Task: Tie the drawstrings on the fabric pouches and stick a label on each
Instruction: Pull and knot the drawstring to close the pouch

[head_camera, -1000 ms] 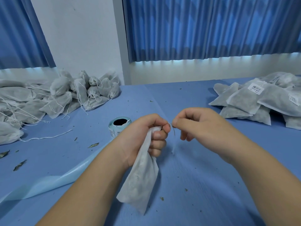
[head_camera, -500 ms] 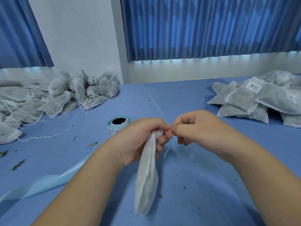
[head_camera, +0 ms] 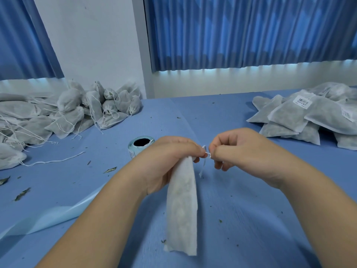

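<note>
The pouch (head_camera: 182,209) now hangs straighter from the gripping left hand (head_camera: 170,161); right hand (head_camera: 241,151) pinches its drawstring (head_camera: 207,153).

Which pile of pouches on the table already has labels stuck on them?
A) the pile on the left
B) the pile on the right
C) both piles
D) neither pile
B: white barcode labels show on pouches in the right pile, while the left pile shows only loose strings and no label.
</note>
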The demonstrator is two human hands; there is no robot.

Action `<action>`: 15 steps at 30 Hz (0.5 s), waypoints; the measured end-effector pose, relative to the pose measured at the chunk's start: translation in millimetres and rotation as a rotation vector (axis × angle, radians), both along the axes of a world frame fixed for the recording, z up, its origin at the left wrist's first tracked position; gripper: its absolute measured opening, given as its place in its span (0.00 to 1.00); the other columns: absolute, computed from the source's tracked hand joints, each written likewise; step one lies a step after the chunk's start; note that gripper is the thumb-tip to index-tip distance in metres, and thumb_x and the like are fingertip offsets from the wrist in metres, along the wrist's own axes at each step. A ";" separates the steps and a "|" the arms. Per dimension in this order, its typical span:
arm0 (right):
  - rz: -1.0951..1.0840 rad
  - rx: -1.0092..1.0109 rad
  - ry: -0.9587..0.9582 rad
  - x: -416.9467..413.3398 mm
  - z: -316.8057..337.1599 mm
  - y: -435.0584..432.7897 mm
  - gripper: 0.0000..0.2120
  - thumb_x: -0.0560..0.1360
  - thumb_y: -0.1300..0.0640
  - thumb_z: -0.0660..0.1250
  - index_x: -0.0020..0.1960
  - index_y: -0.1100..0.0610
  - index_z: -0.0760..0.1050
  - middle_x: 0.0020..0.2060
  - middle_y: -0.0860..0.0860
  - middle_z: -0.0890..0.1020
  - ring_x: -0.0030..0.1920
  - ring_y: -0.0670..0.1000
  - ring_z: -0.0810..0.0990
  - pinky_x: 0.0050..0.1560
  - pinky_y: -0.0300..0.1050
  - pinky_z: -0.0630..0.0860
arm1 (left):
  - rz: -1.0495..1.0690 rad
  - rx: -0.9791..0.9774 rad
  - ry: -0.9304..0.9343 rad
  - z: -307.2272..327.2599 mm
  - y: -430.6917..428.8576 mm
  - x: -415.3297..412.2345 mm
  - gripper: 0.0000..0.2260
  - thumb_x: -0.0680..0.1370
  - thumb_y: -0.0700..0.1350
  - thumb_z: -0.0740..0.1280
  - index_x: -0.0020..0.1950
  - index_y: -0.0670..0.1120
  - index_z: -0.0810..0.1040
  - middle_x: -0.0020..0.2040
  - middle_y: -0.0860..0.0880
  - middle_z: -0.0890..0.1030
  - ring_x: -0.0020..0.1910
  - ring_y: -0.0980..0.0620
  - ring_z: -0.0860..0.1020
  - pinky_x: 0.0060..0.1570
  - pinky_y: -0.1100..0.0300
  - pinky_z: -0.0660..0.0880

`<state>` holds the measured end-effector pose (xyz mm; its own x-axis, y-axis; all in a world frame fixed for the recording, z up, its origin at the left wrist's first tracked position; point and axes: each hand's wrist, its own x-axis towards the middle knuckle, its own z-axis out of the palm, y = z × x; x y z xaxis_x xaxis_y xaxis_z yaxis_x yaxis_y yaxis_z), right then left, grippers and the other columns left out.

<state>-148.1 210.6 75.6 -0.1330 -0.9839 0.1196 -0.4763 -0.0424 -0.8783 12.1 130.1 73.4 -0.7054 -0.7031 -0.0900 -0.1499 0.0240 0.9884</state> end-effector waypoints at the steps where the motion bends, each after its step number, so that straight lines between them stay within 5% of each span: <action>1: -0.023 -0.004 0.022 -0.4 -0.7 -0.2 0.05 0.68 0.54 0.69 0.35 0.53 0.80 0.31 0.49 0.81 0.35 0.43 0.80 0.40 0.39 0.77 | 0.018 -0.004 0.014 -0.7 -0.2 -0.5 0.11 0.63 0.44 0.71 0.42 0.41 0.79 0.32 0.49 0.73 0.27 0.54 0.68 0.34 0.59 0.63; 5: -0.056 -0.078 -0.069 -1.0 -0.8 -0.6 0.02 0.70 0.55 0.70 0.41 0.54 0.79 0.38 0.50 0.83 0.39 0.46 0.85 0.37 0.38 0.78 | 0.064 0.001 0.051 -0.9 -2.4 0.3 0.04 0.67 0.42 0.72 0.34 0.45 0.79 0.31 0.50 0.72 0.24 0.56 0.68 0.28 0.62 0.63; 8: -0.029 -0.109 -0.164 3.9 -1.0 -1.0 0.07 0.69 0.58 0.72 0.46 0.56 0.77 0.39 0.51 0.84 0.40 0.51 0.86 0.36 0.37 0.78 | 0.074 0.001 0.053 -2.8 -4.8 0.9 0.08 0.72 0.42 0.71 0.32 0.48 0.78 0.32 0.51 0.72 0.25 0.56 0.69 0.30 0.61 0.64; 15: -0.091 -0.163 -0.168 8.5 -4.7 -4.8 0.07 0.70 0.67 0.71 0.45 0.57 0.77 0.32 0.51 0.83 0.33 0.48 0.83 0.33 0.36 0.75 | 0.137 -0.016 0.022 -4.3 -4.5 -2.2 0.08 0.74 0.42 0.71 0.34 0.46 0.78 0.32 0.51 0.74 0.27 0.55 0.69 0.32 0.61 0.65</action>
